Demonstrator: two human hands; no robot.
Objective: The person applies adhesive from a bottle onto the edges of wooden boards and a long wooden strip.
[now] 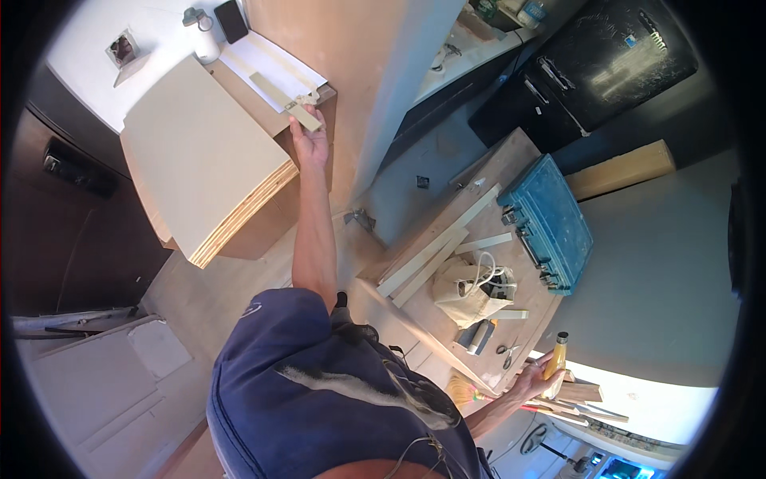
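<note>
My left hand (309, 145) reaches out to the far left of centre, its fingers closed on the end of a flat, pale wooden strip (304, 118). Another pale strip (270, 89) lies just beyond it on white paper (239, 62). Beside that hand is a stack of plywood panels (199, 152) with layered edges. Off to the right, my right hand (536, 378) is wrapped round a small bottle (556, 359) with yellow contents and a dark cap. The bottle stands roughly upright in the grip, near the workbench corner.
The wooden workbench (399, 313) bears a teal tool case (550, 223), a cream cloth bag (463, 294), scissors (507, 356) and several wooden strips. A white bottle (201, 36) and a black phone (231, 21) sit at the far left. A black fridge (606, 64) stands far right.
</note>
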